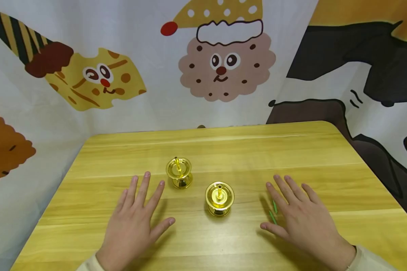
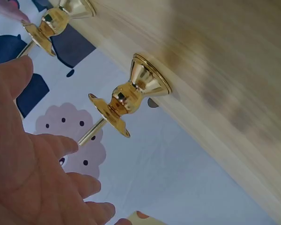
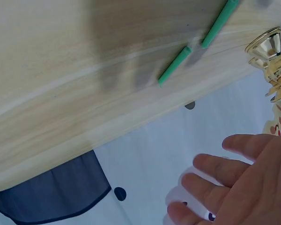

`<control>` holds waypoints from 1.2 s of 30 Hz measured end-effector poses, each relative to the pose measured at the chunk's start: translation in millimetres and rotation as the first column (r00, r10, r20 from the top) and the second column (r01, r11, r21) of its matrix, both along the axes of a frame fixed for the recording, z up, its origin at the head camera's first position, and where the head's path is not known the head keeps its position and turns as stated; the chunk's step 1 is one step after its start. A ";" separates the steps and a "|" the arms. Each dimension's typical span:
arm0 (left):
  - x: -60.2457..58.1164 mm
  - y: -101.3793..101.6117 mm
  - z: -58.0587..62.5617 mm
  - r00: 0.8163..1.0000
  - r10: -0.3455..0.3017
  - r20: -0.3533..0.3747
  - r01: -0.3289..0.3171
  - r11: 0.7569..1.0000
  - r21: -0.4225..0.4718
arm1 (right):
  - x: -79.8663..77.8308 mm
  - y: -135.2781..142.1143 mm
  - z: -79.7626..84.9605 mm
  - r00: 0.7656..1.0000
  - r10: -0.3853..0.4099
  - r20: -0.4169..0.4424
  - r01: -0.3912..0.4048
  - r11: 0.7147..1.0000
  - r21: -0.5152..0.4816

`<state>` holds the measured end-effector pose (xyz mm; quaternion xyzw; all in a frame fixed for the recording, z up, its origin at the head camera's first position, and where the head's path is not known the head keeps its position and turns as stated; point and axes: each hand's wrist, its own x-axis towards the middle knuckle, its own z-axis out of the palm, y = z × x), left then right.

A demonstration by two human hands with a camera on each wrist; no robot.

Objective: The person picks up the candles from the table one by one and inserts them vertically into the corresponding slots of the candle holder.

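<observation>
2 splayed hands (image 1: 133, 222) (image 1: 308, 222), 2 gold holders (image 1: 179, 174) (image 1: 219, 199) between, 2 green sticks (image 1: 273, 217) (image 1: 275, 206) near the right, cartoon curtain (image 1: 159, 94) behind

No text, label, brand, number or sign can be read in the three views: not on the gold candle holders (image 1: 179, 174) (image 1: 219, 198), green sticks (image 3: 174, 65) (image 3: 219, 23), table (image 1: 230, 150) or printed cloth (image 1: 161, 75).

"What shone?"
"Two candle holders (image 1: 179, 174) (image 1: 219, 201) around six o'clock gleamed like smooth, polished metal."
"Beneath them?"
"The tabletop (image 1: 244, 158) looked like smooth, faintly glossy wood."
"And at twelve?"
"The backdrop (image 1: 162, 75) was matt, softly creased cloth."
</observation>
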<state>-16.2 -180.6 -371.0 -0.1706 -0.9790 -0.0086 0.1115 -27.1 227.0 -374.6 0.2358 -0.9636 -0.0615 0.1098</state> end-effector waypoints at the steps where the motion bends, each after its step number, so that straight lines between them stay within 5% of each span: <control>1: 0.4 0.6 -0.1 1.000 0.002 0.009 -0.002 1.000 0.011 | 0.1 -0.6 0.4 1.000 0.001 0.013 -0.001 1.000 -0.016; 10: 4.8 7.0 1.3 0.989 0.014 0.145 -0.038 0.985 0.165 | 4.1 -8.8 -3.4 0.995 0.013 0.095 0.009 0.973 -0.231; 20: 8.7 16.8 1.8 0.952 -0.014 0.305 -0.107 0.920 0.376 | 4.5 -7.3 -10.7 0.995 0.031 0.091 -0.009 0.971 -0.238; 29: 12.3 25.0 3.9 0.928 -0.092 0.361 -0.148 0.798 0.584 | 3.6 -7.0 -18.2 0.988 0.049 0.143 -0.005 0.956 -0.293; 36: 10.6 33.7 2.2 0.897 -0.158 0.413 -0.199 0.689 0.696 | 3.1 -5.4 -21.7 0.980 0.022 0.198 0.028 0.969 -0.245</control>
